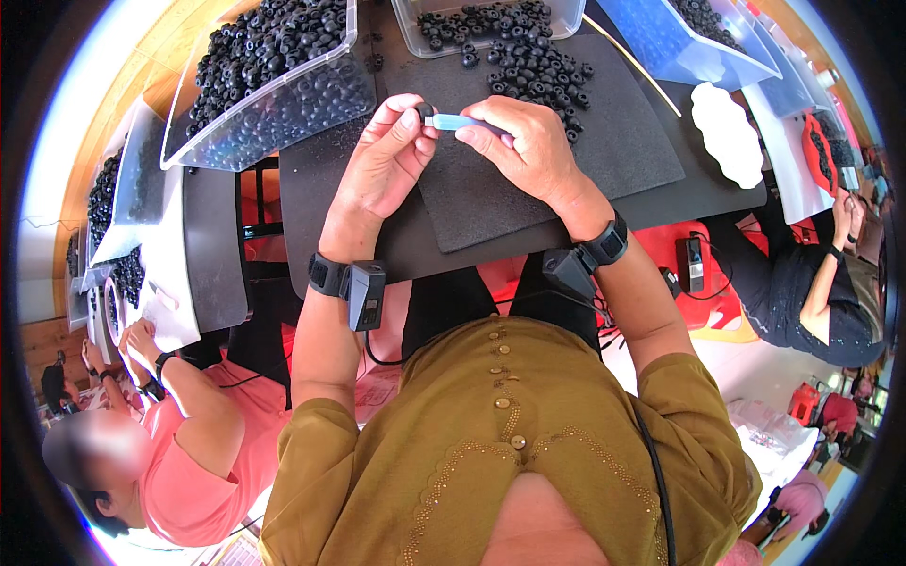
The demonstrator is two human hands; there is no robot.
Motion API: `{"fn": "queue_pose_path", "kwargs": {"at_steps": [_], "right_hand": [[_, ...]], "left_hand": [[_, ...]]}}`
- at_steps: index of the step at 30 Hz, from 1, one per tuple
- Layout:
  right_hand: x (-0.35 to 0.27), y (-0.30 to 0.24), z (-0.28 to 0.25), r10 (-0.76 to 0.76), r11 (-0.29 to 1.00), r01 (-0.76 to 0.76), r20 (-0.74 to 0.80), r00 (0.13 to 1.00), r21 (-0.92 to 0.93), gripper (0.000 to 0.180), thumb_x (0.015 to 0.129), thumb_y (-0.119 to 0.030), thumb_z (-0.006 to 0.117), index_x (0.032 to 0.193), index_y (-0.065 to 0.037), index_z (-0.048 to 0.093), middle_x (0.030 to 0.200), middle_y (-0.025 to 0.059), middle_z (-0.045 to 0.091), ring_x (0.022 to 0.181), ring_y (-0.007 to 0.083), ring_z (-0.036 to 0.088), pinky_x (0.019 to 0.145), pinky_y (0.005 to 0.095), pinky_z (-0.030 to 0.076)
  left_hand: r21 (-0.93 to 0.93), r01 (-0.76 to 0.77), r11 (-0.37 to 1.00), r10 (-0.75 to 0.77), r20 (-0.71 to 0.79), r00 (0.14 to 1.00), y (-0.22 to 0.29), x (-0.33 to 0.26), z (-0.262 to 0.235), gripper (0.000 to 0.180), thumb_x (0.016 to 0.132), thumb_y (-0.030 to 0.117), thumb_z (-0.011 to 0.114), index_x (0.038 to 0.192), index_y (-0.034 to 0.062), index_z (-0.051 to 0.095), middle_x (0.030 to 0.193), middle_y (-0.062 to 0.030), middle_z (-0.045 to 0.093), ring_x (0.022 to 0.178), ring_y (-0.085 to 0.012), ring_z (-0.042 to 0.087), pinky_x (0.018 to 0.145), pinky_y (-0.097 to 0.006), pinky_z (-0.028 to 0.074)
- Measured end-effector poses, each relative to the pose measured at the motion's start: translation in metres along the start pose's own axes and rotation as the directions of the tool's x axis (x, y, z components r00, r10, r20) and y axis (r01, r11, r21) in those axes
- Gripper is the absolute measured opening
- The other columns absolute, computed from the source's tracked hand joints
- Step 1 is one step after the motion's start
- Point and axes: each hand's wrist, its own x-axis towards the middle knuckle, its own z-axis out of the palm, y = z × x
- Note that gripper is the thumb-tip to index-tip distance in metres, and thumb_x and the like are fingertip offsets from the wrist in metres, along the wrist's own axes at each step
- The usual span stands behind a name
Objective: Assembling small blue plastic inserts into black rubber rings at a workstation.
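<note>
My left hand [385, 162] pinches a small black round piece [424, 110] between thumb and fingertips, above the near part of the table. My right hand [530, 141] is closed around a slim tool with a light-blue body [453, 122]. The tool's pale, narrow tip points left and meets, or nearly meets, the black piece; the exact contact is too small to tell. Beyond my right hand, a loose heap of similar black pieces [540, 74], several with holes through them, lies on a dark mat [604, 165].
A clear tub [269, 123] full of black pieces stands at far left; another clear tub [580, 14] is behind the heap. At right are a thin pale stick [642, 71], a white wavy-edged object [725, 134] and a blue-tinted tub [651, 38]. People sit working on both sides.
</note>
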Motion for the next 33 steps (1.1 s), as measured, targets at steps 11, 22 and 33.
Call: {"fn": "queue_pose_path", "kwargs": {"at_steps": [11, 22, 33], "right_hand": [[0.0, 0.0, 0.004, -0.017, 0.999, 0.016, -0.052, 0.999, -0.029, 0.024, 0.089, -0.032, 0.066, 0.089, -0.008, 0.068, 0.078, 0.0089, 0.064, 0.067, 0.0292, 0.063, 0.057, 0.0374, 0.049], [0.005, 0.003, 0.006, 0.022, 0.996, -0.002, -0.213, 0.977, 0.092, 0.027, 0.093, -0.029, 0.063, 0.09, -0.002, 0.064, 0.071, 0.0137, 0.061, 0.059, 0.028, 0.06, 0.054, 0.0353, 0.045], [0.005, -0.003, -0.006, 0.15, 0.946, -0.144, 0.0, 0.989, 0.291, 0.035, 0.088, -0.037, 0.07, 0.091, -0.002, 0.067, 0.066, 0.0078, 0.06, 0.056, 0.0153, 0.054, 0.054, 0.0284, 0.042]], "left_hand": [[0.007, 0.001, 1.0, -0.001, 0.033, 0.999, 0.003, 0.001, -0.002, 0.011, 0.095, 0.01, 0.061, 0.106, 0.0058, 0.062, 0.097, -0.0065, 0.063, 0.087, -0.0136, 0.06, 0.076, -0.023, 0.051], [0.039, 0.041, 0.998, -0.043, 0.066, 0.997, -0.004, -0.013, 0.015, 0.012, 0.094, 0.012, 0.063, 0.103, 0.0059, 0.059, 0.096, -0.006, 0.056, 0.086, -0.0122, 0.049, 0.076, -0.02, 0.048], [0.299, 0.0, 0.954, 0.037, -0.116, 0.993, -0.016, -0.009, 0.024, 0.01, 0.095, 0.006, 0.06, 0.105, 0.0062, 0.062, 0.098, -0.0025, 0.064, 0.087, -0.0119, 0.062, 0.078, -0.022, 0.054]]}}
